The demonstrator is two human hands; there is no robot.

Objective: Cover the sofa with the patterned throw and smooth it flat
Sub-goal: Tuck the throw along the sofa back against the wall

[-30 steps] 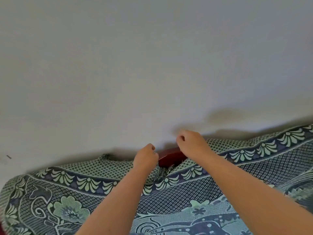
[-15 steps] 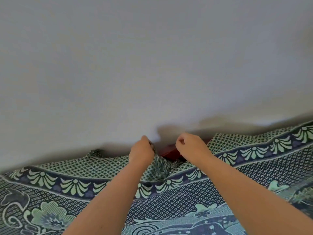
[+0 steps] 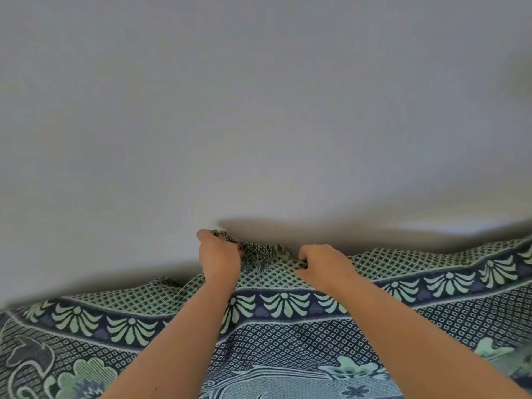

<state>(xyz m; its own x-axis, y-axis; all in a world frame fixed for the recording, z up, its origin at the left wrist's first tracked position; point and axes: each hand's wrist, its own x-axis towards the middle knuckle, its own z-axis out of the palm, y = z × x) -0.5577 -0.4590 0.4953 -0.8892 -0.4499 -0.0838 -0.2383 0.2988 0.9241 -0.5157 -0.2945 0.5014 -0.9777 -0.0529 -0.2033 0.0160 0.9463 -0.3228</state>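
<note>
L hand, R hand on throw fringe; sofa hidden beneath.

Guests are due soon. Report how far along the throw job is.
Done: the throw lies spread up to the wall, its leaf border running across the view. In hand: the left hand and right hand each grip its top edge, fringe bunched between them. Left: spread that bunched fringe and smooth the ripples near the hands.
</note>
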